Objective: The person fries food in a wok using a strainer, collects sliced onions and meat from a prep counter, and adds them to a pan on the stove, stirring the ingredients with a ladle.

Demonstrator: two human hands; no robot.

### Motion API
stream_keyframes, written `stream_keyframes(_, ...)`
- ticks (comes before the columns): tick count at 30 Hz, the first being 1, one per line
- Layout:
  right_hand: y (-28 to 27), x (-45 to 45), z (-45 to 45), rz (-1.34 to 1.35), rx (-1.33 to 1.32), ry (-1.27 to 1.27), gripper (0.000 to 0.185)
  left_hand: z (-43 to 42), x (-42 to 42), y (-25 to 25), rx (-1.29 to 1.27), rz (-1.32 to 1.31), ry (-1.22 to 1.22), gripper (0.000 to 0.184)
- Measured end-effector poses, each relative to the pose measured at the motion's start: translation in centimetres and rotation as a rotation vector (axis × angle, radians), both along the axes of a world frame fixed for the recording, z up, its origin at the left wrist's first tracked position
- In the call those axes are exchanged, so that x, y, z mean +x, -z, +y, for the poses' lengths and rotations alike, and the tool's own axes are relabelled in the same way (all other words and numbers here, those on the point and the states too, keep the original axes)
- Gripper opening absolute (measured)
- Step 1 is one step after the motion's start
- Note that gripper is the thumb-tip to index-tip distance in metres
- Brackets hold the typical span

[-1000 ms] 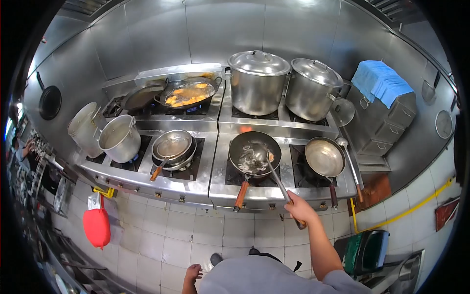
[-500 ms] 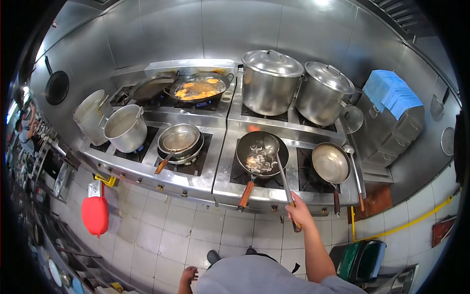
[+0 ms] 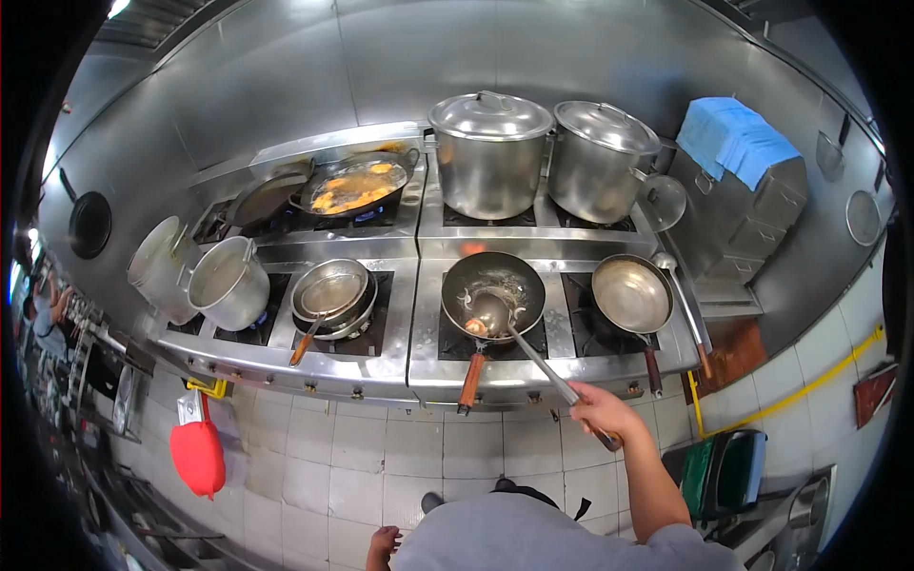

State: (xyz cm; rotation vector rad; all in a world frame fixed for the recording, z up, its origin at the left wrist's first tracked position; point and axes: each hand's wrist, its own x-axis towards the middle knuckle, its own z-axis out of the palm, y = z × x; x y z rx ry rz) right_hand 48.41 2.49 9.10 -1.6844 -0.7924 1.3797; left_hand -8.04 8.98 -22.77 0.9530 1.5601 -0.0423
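My right hand (image 3: 606, 411) is closed around the wooden-ended handle of a metal ladle (image 3: 545, 364). The ladle's round bowl rests inside a dark wok (image 3: 457, 283) on the front burner, among pale curled food pieces (image 3: 520, 310) and an orange-pink piece; the ladle covers part of the food. The wok's wooden handle (image 3: 469, 383) points toward me, and nobody grips it. Low by my side, my left hand (image 3: 385, 541) hangs with loosely bent fingers, holding nothing visible.
A steel pan (image 3: 632, 295) and a second ladle (image 3: 682, 303) lie right of the wok. Lidded stockpots (image 3: 489, 167) stand behind. At left are a strainer (image 3: 329, 290), a pot (image 3: 228, 285) and a wok (image 3: 357, 187) of frying orange pieces. A green bin (image 3: 716, 473) stands low right.
The ladle's bowl has moved from the wok's upper right down into the food near its front. My right hand has shifted right and slightly down. The view has turned slightly.
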Motion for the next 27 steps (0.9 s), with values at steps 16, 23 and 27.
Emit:
stream_keyframes(16, 5.1, -1.7, 1.7, 0.046, 0.139, 0.068, 0.063, 2.7, 1.2, 0.6, 0.004, -0.135, -0.106, 0.040)
stream_keyframes(23, 2.9, -2.6, 1.7, -0.691, 0.111, 0.151, 0.067, -0.1, -1.5, 5.3, 0.049, -0.110, 0.074, 0.028)
stream_keyframes(27, 4.0, -1.9, 0.7, 0.161, 0.118, 0.229, 0.066, -1.1, -1.9, 4.5, 0.037, -0.072, 0.013, 0.029)
